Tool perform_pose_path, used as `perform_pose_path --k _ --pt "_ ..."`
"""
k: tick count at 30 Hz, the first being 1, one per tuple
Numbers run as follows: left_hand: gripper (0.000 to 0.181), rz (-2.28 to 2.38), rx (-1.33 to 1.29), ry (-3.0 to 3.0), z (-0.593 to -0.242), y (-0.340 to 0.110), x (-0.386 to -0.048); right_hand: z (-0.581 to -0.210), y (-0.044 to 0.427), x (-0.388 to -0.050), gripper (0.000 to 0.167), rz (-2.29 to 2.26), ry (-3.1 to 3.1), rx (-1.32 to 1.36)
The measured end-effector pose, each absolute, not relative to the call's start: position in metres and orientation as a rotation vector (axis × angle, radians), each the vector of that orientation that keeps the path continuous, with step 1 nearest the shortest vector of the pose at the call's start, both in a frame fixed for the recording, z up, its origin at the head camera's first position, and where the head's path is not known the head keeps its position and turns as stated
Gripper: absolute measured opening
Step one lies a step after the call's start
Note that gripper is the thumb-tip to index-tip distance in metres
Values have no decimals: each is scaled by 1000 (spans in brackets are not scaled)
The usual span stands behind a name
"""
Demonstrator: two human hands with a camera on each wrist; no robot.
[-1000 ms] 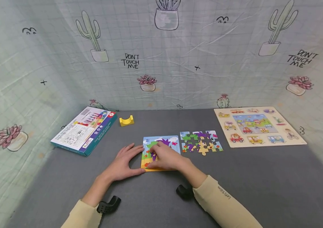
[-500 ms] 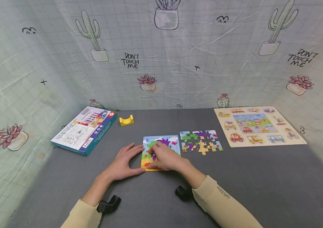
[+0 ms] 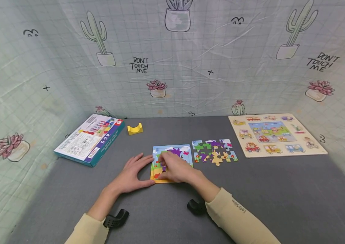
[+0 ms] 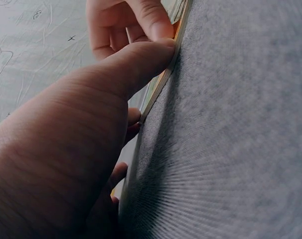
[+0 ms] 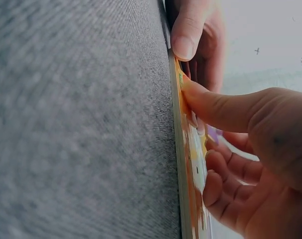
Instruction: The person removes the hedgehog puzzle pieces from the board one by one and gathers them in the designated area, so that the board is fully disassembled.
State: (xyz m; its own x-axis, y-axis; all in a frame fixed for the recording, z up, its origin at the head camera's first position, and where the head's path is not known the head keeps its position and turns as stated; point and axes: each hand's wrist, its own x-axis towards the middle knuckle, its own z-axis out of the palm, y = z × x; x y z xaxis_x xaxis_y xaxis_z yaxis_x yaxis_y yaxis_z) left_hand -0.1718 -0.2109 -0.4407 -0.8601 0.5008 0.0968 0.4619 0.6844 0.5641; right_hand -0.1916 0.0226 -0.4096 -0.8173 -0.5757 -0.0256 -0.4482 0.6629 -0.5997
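A square jigsaw board (image 3: 172,146) with a blue, green and orange picture lies before me. My left hand (image 3: 134,174) rests at its left side with fingers spread, the thumb touching the near left corner and the index finger at the left edge. Over the board's middle, my right hand (image 3: 175,167) bends its fingers and thumb round a partly hidden jigsaw piece (image 3: 164,168) with purple on it. In the right wrist view the right thumb (image 5: 211,102) presses low on the board near its corner. The hand covers much of the picture.
Several loose jigsaw pieces (image 3: 216,154) lie grouped to the board's right. Farther right is a wooden vehicle puzzle (image 3: 279,151). A flat box (image 3: 91,139) and a yellow arch block (image 3: 135,129) are at the back left. A printed cloth (image 3: 190,84) walls the table.
The right fingertips shift slightly at the board's lower left, and the piece beneath them looks a little changed in position. The left hand stays still.
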Motion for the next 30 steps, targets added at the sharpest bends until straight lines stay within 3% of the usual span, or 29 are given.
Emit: perform_pose_path --k 14,30 --pt "81 930 822 2813 -440 -211 -172 -408 26 -193 18 -1175 2530 -837" --pt "82 912 826 2843 -440 -210 -171 -400 44 -200 18 -1327 2462 -867"
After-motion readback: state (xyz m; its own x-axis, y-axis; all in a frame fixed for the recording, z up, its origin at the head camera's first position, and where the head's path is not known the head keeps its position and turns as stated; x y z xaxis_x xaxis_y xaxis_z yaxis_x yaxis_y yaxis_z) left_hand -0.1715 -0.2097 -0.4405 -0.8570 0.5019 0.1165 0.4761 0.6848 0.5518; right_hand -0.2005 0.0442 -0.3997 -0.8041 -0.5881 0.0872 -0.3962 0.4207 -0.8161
